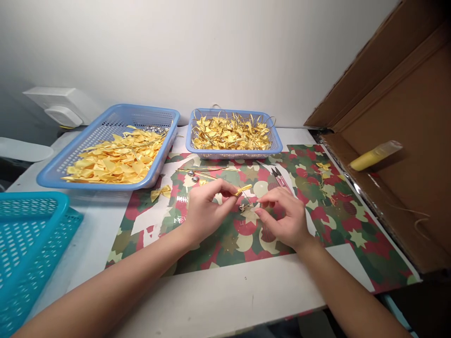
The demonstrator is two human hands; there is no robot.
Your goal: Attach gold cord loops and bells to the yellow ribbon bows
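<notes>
My left hand (pixel 210 206) pinches a small yellow ribbon bow (pixel 244 189) between thumb and forefinger above the patterned mat. A thin cord (pixel 247 198) runs down from the bow toward my right hand (pixel 284 213), whose thumb and forefinger close near its end. Just below the bow, between both hands, is a small shiny metal piece (pixel 243 207), too small to make out fully. Beyond my left hand lie small silver bells (pixel 192 175) and lengths of gold cord (pixel 207 169). Pink-handled snips (pixel 280 178) rest behind my right hand. Another yellow bow (pixel 161 193) lies at the mat's left.
A blue basket (pixel 155 178) holds yellow ribbon bows; a smaller blue basket (pixel 232 152) holds bows with gold cord loops. At the left stands a teal basket (pixel 52 234). Cardboard (pixel 401 94) walls the right side, with a yellow tube (pixel 373 157) against it. Thread scraps (pixel 324 185) lie on the mat.
</notes>
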